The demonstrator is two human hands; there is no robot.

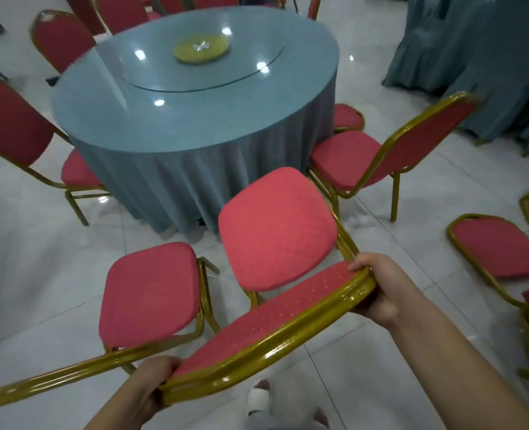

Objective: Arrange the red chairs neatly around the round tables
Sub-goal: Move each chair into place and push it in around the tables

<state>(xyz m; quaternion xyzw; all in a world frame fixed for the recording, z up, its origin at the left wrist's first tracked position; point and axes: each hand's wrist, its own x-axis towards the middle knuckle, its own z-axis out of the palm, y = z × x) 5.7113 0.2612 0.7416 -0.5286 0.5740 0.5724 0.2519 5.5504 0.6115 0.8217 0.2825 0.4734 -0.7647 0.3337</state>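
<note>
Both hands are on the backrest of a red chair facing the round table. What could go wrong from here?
1. The held chair, gripped at its backrest by the left hand and right hand, sits close between the left chair and right chair; pushing it in may knock their frames.
2. The tablecloth hangs to the floor; the chair's front legs might snag it.

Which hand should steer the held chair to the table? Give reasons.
Right hand, probably: it grips the backrest corner nearer the round table, with open floor beside it; the left hand grips the other corner, crowded by the neighbouring chair.
</note>
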